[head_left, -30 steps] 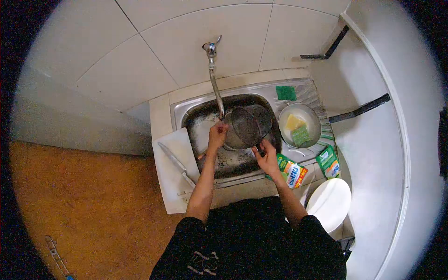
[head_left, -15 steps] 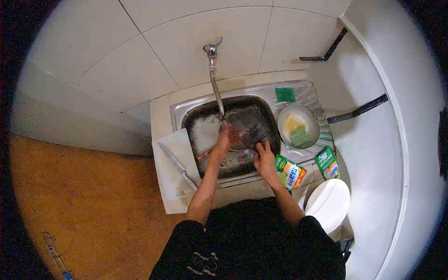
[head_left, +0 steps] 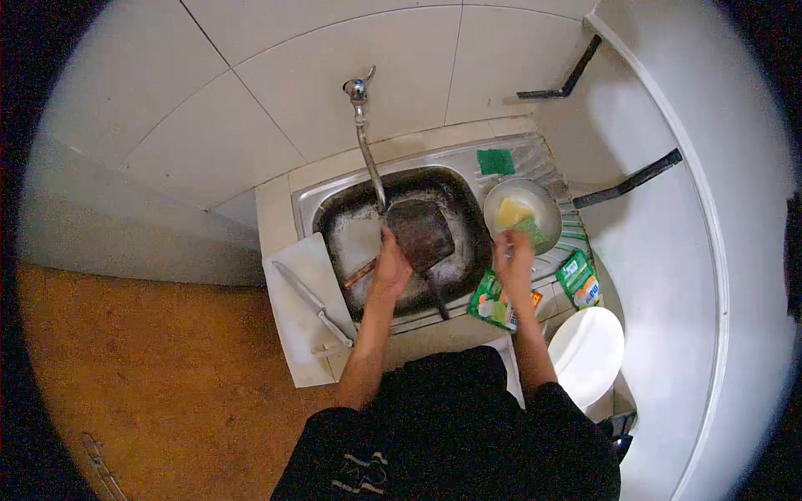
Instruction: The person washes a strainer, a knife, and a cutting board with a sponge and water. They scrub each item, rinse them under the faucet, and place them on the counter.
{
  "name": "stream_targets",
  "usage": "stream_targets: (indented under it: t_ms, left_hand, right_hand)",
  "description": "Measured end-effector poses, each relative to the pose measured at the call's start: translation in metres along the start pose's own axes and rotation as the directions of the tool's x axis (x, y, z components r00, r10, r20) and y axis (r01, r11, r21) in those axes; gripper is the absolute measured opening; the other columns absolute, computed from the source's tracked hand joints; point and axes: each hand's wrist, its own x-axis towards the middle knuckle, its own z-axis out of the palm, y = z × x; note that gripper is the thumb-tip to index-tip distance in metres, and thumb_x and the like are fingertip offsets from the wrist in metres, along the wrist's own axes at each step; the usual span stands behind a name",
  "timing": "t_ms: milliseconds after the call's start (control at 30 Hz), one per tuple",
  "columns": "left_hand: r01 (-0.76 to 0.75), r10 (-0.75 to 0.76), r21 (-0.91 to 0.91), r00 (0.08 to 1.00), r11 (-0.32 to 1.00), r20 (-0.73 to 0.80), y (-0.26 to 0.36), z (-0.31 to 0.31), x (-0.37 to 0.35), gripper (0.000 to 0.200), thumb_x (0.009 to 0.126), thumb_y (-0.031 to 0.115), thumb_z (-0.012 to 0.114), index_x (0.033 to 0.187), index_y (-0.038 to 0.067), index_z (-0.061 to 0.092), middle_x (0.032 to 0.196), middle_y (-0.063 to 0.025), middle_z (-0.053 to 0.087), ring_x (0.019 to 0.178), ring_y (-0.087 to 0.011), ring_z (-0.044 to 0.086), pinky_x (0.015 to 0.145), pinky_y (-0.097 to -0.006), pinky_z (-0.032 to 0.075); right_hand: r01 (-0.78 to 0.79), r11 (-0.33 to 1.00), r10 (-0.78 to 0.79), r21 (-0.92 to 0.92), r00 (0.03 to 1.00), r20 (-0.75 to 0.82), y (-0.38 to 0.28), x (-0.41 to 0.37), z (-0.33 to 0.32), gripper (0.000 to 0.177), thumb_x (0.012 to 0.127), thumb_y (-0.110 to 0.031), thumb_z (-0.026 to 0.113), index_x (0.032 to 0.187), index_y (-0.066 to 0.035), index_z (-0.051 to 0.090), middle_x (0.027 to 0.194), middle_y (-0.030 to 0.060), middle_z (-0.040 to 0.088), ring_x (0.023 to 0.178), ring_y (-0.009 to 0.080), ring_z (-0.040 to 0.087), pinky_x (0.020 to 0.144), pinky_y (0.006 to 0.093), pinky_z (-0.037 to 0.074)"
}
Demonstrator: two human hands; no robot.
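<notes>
A dark, blackened square pan (head_left: 420, 234) lies tilted in the sink, its black handle (head_left: 438, 299) pointing toward me. My left hand (head_left: 391, 265) grips the pan's left edge, with the thumb up along its side. Over the near rim of a round metal bowl (head_left: 493, 219), my right hand (head_left: 515, 263) has its slightly blurred fingers closed on a green sponge (head_left: 530, 227). A yellow sponge (head_left: 511, 210) sits beside it in the bowl. Under the pan's left side, a reddish-brown handle-like piece (head_left: 360, 274) rests in the sink.
The metal sink (head_left: 306, 204) has a faucet (head_left: 368, 159) reaching over it. A knife (head_left: 301, 288) lies on a white cutting board (head_left: 288, 321) at left. A green scouring pad (head_left: 495, 162), detergent packets (head_left: 494, 307) and a white oval lid-like object (head_left: 587, 355) are at right.
My right hand has left the pan and moved right to the green sponge in the bowl. The pan's handle now shows. My left hand stays on the pan; the view has shifted slightly.
</notes>
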Motion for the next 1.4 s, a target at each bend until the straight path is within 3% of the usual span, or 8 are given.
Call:
stream_targets:
  t_ms: [100,267,567,767,833,1067,1233,1400]
  left_hand:
    - [0.045,-0.042,-0.141,0.999,0.989,0.025,0.014,-0.003,-0.005,0.051,0.087,0.045,0.030,0.119,0.006,0.039,0.116,-0.0094,0.048,0.106,-0.0259,0.045,0.092,-0.0422,0.034]
    - [0.051,-0.045,-0.053,0.994,0.997,0.098,0.027,-0.008,-0.012,0.053,0.088,0.046,0.025,0.121,0.006,0.037,0.117,-0.0109,0.047,0.106,-0.0252,0.046,0.093,-0.0399,0.034]
    - [0.068,-0.075,0.052,0.987,0.996,0.141,0.043,-0.034,-0.018,0.036,0.083,0.012,0.045,0.117,0.003,0.040,0.113,-0.0119,0.050,0.101,-0.0238,0.050,0.089,-0.0373,0.039]
    - [0.191,-0.211,0.114,0.957,0.975,0.198,0.051,-0.022,-0.019,0.046,0.079,0.007,0.054,0.121,0.005,0.035,0.114,-0.0104,0.049,0.103,-0.0252,0.049,0.089,-0.0396,0.041]
    - [0.182,-0.207,0.150,0.963,0.972,0.174,0.046,-0.027,-0.016,0.046,0.079,0.009,0.055,0.121,0.006,0.035,0.113,-0.0096,0.049,0.103,-0.0245,0.049,0.088,-0.0397,0.042]
    - [0.243,-0.262,0.134,0.955,0.961,0.143,0.039,-0.038,-0.007,0.039,0.080,0.006,0.054,0.116,0.005,0.041,0.111,-0.0079,0.050,0.100,-0.0203,0.050,0.086,-0.0361,0.043]
    - [0.147,-0.167,0.243,0.984,0.959,0.066,0.042,-0.029,-0.008,0.034,0.080,0.007,0.054,0.112,0.003,0.044,0.104,-0.0057,0.053,0.094,-0.0165,0.050,0.082,-0.0287,0.042]
    - [0.241,-0.226,0.382,0.970,0.892,-0.085,0.048,-0.012,-0.016,0.033,0.080,0.010,0.056,0.111,0.002,0.045,0.103,-0.0047,0.053,0.093,-0.0146,0.051,0.083,-0.0276,0.041]
  right_hand:
    - [0.145,0.894,-0.210,-0.425,0.971,-0.112,0.062,0.025,-0.015,0.027,0.071,-0.020,0.061,0.086,0.002,0.055,0.084,0.0205,0.055,0.077,0.0342,0.053,0.069,0.0413,0.042]
    - [-0.007,0.690,0.201,-0.724,0.963,0.182,0.103,0.040,-0.004,0.038,0.067,-0.026,0.060,0.093,0.001,0.052,0.084,0.0211,0.057,0.076,0.0349,0.056,0.069,0.0433,0.044]
    - [-0.176,0.676,0.347,-0.716,0.933,0.098,0.059,0.052,-0.016,0.021,0.068,-0.017,0.055,0.082,-0.001,0.052,0.080,0.0223,0.057,0.077,0.0361,0.056,0.064,0.0465,0.044]
    - [-0.054,0.792,0.048,-0.608,0.999,-0.025,0.129,0.061,0.006,0.021,0.072,-0.018,0.054,0.075,0.002,0.053,0.065,0.0205,0.058,0.056,0.0329,0.057,0.052,0.0417,0.045]
    - [-0.291,0.953,0.295,-0.085,0.954,0.050,0.208,0.058,0.025,0.013,0.072,-0.012,0.054,0.072,0.001,0.052,0.060,0.0140,0.056,0.049,0.0214,0.055,0.041,0.0330,0.041]
    - [-0.543,0.794,0.525,0.274,0.839,0.141,0.078,0.056,-0.017,0.016,0.075,-0.006,0.050,0.088,0.002,0.047,0.068,0.0109,0.054,0.052,0.0168,0.052,0.044,0.0293,0.040]
    - [0.067,0.960,-0.098,-0.273,0.990,-0.101,0.129,0.052,0.000,0.024,0.077,-0.006,0.045,0.099,-0.001,0.040,0.084,0.0137,0.048,0.072,0.0204,0.048,0.065,0.0345,0.040]
    - [0.061,0.994,-0.057,-0.088,0.997,0.045,0.081,0.046,0.015,0.026,0.080,-0.011,0.050,0.102,-0.003,0.039,0.079,0.0140,0.048,0.070,0.0220,0.049,0.066,0.0326,0.040]
